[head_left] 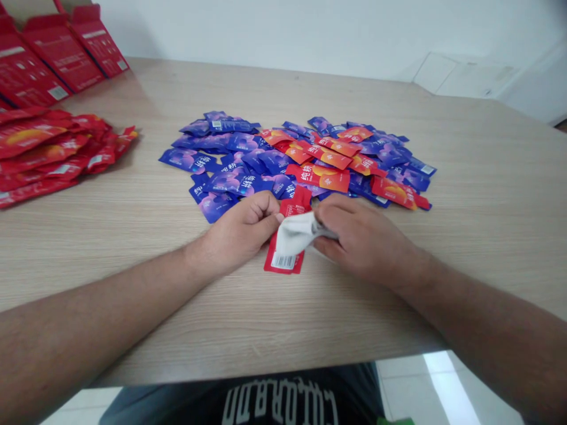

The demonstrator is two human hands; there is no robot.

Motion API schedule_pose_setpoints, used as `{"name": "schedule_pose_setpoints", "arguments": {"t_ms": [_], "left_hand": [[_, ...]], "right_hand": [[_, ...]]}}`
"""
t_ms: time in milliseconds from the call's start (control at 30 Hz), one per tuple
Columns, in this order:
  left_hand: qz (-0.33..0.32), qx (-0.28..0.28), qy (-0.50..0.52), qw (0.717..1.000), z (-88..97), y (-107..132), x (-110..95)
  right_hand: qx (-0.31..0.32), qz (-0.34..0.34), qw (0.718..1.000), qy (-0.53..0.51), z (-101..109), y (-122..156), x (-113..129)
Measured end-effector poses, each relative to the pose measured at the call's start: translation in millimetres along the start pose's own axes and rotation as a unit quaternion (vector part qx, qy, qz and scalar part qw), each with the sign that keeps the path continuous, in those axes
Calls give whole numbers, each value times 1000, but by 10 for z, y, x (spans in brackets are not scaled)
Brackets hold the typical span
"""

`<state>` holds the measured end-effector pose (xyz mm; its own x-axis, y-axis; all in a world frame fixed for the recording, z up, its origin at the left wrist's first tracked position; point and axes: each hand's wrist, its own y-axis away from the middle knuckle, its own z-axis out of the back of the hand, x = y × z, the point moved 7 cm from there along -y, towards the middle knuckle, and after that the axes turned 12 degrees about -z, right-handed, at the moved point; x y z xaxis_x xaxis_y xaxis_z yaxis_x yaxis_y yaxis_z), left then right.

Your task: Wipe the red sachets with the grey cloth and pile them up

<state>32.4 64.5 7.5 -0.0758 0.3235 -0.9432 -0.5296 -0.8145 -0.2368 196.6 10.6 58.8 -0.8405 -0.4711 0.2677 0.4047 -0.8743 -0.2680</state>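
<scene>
Close to the front of the table, a red sachet (pixel 287 262) with a barcode lies flat, and it looks doubled, as if another lies under it. My left hand (pixel 241 227) is closed, with thumb and fingers pinching the sachet's left edge. My right hand (pixel 361 236) is closed around a white cloth (pixel 296 232), which rests over the middle of the sachet and hides part of it. Just beyond both hands spreads a pile of blue-purple sachets (pixel 239 177), with several orange-red sachets (pixel 321 176) on top of it.
Stacked red packets (pixel 57 150) lie at the left of the wooden table (pixel 177 342). Open red boxes (pixel 62 50) stand behind them at the back left. A white wall runs along the far edge, with a white panel (pixel 460 74) at the back right.
</scene>
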Motion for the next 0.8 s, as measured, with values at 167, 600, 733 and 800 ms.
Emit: {"name": "schedule_pose_setpoints", "arguments": {"t_ms": [167, 600, 733, 800], "left_hand": [[-10, 15, -28, 999, -24, 13, -71], [-24, 25, -37, 999, -32, 16, -83], [-15, 12, -37, 999, -11, 10, -65], [-19, 16, -39, 999, -15, 9, -74]], "right_hand": [[-78, -65, 995, -4, 106, -63, -198], [-71, -66, 995, -1, 94, -53, -176], [28, 14, 999, -13, -51, 19, 52], [18, 11, 1000, -11, -25, 19, 47]]}}
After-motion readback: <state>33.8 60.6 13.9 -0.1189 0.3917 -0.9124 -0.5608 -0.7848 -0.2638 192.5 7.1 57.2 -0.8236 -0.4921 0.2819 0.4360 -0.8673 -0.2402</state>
